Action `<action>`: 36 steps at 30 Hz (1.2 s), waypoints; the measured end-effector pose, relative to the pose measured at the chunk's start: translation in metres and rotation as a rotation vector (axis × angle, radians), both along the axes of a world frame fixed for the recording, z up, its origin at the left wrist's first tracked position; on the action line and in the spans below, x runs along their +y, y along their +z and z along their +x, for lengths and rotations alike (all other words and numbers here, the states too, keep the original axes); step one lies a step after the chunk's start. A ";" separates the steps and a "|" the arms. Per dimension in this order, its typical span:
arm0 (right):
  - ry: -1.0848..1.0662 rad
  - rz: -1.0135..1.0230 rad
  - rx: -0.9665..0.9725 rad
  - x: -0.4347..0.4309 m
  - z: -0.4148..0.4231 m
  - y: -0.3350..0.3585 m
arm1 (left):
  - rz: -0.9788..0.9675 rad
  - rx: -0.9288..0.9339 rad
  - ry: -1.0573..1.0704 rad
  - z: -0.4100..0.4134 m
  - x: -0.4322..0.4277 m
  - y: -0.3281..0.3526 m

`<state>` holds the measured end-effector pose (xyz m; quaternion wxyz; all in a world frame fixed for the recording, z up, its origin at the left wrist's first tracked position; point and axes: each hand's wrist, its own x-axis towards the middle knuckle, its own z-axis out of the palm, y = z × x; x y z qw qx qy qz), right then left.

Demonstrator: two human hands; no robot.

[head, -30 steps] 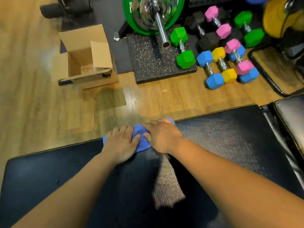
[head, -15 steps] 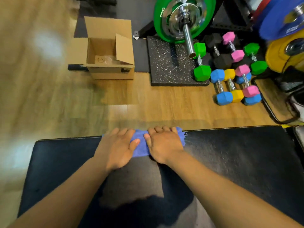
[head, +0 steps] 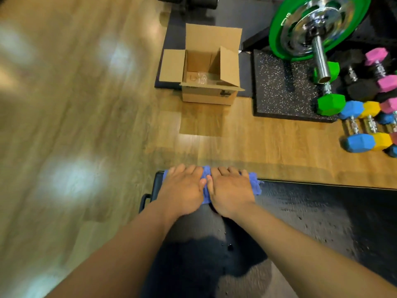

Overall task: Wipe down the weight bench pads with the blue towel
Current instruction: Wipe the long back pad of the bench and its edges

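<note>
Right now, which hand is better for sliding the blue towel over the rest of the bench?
Probably the right hand. It and the left hand press flat on the blue towel at the left end of the bench pad; the remaining pad lies on the right hand's side.

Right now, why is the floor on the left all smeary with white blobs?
In the head view the floor there is blurred, and the white blobs are glare on it; the box, the left hand and the right hand on the towel look sharper.
</note>
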<state>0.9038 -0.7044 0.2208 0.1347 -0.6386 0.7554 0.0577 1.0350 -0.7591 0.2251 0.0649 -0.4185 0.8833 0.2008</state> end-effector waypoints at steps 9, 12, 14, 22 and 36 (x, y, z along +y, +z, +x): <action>0.044 0.059 -0.092 -0.002 -0.007 0.009 | -0.083 -0.011 -0.025 0.000 -0.004 -0.007; 0.045 -0.001 -0.128 0.001 -0.010 0.010 | -0.093 -0.030 -0.038 0.003 -0.006 -0.013; 0.067 -0.028 -0.155 0.003 -0.016 0.010 | -0.095 -0.065 -0.034 0.002 -0.004 -0.012; 0.031 0.035 -0.202 0.027 -0.071 0.005 | -0.081 -0.237 0.037 -0.041 0.019 -0.005; 0.010 0.189 -0.169 0.020 -0.063 0.016 | 0.037 -0.298 0.060 -0.045 0.014 -0.003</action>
